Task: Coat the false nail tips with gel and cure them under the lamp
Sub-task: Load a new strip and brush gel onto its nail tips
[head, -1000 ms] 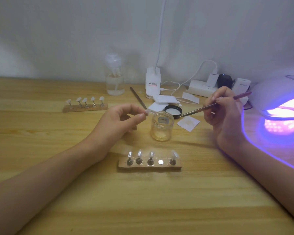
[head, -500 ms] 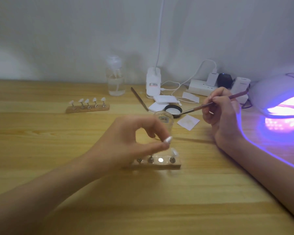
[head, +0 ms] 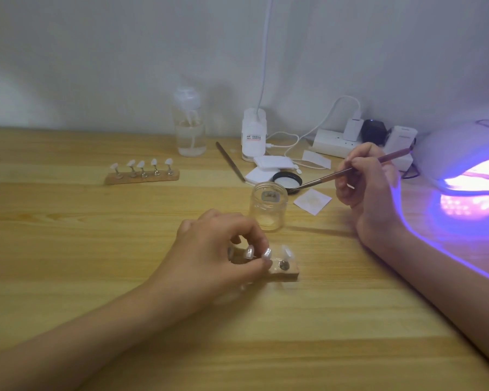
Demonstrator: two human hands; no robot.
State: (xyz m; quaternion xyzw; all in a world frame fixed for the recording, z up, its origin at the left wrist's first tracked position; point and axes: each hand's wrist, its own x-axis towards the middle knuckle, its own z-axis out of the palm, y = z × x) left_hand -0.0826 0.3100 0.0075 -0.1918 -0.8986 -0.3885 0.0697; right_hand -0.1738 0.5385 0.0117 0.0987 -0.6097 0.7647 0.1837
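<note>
Wooden counter (head: 68, 277), pale wall (head: 96, 52) behind. Left hand (head: 215, 258) is low over the near holder (head: 290, 275). Its fingers (head: 254, 235) are curled, thumb and forefinger pinching a glossy nail tip (head: 266, 253) at the holder's fourth seat; the view there is blurred. One second back that tip was held up beside the jar; the hand has since dropped onto the holder. Just right of these fingers, the end tip (head: 287, 250) stands free. Beyond them, clear glass jar (head: 268, 210), open.

Right hand (head: 364, 190) has hardly moved, fingers (head: 347, 167) pinching a brush (head: 325, 178), bristles over the black lid (head: 287, 180) behind the jar. Right of that hand, lamp (head: 463, 153) glowing violet.

Far left of the left fingers, second holder (head: 141, 176) with five tips. At the wall: pump bottle (head: 189, 128), and a white block (head: 253, 131) with red print, too small to read.
</note>
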